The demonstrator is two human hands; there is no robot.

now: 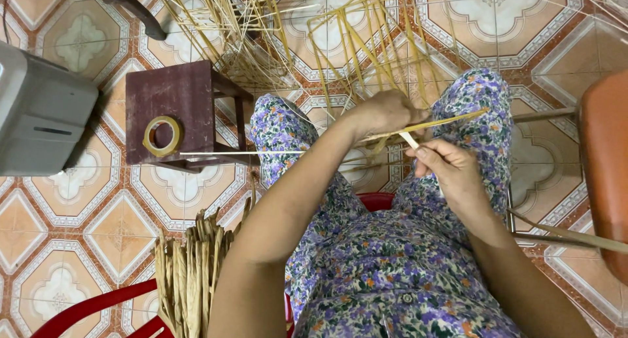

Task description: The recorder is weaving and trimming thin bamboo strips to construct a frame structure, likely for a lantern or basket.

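Left hand (386, 112) is curled shut over the lap, grip closed on a long, flat, pale yellow bamboo strip (438, 123), which runs out to the right and slightly up across the floral-clothed knee. Looks held that way to keep the strip steady and level, w/ its free length clear of the legs. Right hand (454, 174) sits just below and right of the left, fingers pinched shut on a thin, pale, whitish sliver (410, 140), thumb on top. The sliver's tip pokes up toward the strip, nearly touching it just beside the left-hand grip. Can't tell if it's a blade or another splint; too small.

So the strip sits between both hands: left clamps it, right works at it from underneath, the two hands close together above the gap between the knees.

A second thin pale stick (242, 153) lies level, stretching left from the lap toward the dark brown wooden stool (176, 109). On the stool: a roll of yellowish tape (162, 136), near at hand. Upright yellow bamboo frame (353, 44) stands ahead of the knees on the patterned tiled floor (78, 201). Bundle of dry tan strips (190, 272) lower left, beside the left arm, by a red plastic chair edge (85, 308). Grey box (39, 112) far left.
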